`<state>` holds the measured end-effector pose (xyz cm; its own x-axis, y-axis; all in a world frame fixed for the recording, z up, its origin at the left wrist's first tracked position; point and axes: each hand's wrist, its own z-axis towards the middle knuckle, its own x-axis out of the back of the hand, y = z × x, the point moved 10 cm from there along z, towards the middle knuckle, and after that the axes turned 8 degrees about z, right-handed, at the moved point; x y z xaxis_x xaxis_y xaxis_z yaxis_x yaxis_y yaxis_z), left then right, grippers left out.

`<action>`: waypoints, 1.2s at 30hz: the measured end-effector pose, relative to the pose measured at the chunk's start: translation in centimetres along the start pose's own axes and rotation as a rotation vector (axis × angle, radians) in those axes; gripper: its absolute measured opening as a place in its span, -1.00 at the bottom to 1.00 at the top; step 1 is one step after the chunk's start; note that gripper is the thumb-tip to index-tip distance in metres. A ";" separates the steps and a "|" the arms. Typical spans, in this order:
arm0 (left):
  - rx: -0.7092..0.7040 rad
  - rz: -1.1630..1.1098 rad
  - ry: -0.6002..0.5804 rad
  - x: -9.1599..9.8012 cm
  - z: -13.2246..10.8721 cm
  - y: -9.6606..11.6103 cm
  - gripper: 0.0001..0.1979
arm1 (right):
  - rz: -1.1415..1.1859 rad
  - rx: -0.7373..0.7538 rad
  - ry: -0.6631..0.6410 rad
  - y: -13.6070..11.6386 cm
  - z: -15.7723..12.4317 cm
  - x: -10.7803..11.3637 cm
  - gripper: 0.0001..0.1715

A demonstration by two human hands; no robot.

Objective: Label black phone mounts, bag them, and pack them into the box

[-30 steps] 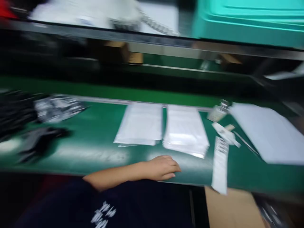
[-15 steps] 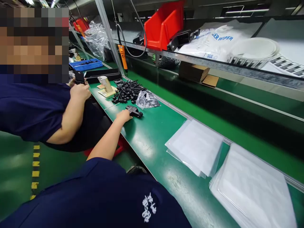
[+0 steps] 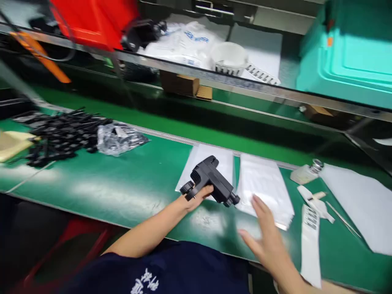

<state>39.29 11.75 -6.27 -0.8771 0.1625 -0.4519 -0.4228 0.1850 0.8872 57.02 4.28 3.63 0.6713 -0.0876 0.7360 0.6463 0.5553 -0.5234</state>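
A black plastic device with a ribbed body and a knob at one end [image 3: 216, 177] is held up above the green bench by my left hand [image 3: 197, 198], whose fingers wrap its underside. To its right, my right hand [image 3: 265, 232] is raised with thumb and fingers apart and nothing between them. Behind the device lies a stack of clear plastic bags [image 3: 191, 167], partly covered by it. A second stack of white plastic bags [image 3: 265, 188] sits just beyond my right fingertips.
Black cable-like parts [image 3: 67, 132] and a crumpled clear bag [image 3: 118, 141] lie at left. On the right are a bottle [image 3: 306, 173], label strips [image 3: 310, 241], tweezers [image 3: 343, 218] and white sheets [image 3: 358, 204]. Overhead, a shelf holds a red bin [image 3: 94, 20] and turquoise case [image 3: 349, 57].
My left hand has lifted the black device off the bench and carried it right, near the bags. My right hand has come into view. The camera has turned right, leaving the co-worker out of sight.
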 end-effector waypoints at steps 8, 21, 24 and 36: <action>0.236 0.060 -0.364 -2.6 -0.7 -0.6 -0.48 | 0.079 0.073 -0.137 -1.0 0.3 -1.2 -0.26; 0.036 0.541 -0.084 -0.5 -0.3 1.2 -0.49 | 1.047 -0.741 -0.019 9.4 -3.0 -9.1 -0.40; 0.181 0.376 -0.028 0.2 -0.5 -0.6 -0.45 | 1.110 -0.875 0.165 10.1 -3.6 -10.0 -0.37; -0.103 0.836 -0.020 0.0 -2.2 1.4 -0.28 | 0.877 -0.782 0.193 10.3 -3.3 -7.0 -0.41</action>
<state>38.17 9.88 -4.88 -0.9068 0.2236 0.3574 0.3451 -0.0934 0.9339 60.16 7.85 -8.37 0.9950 -0.0894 -0.0451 -0.0592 -0.1612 -0.9851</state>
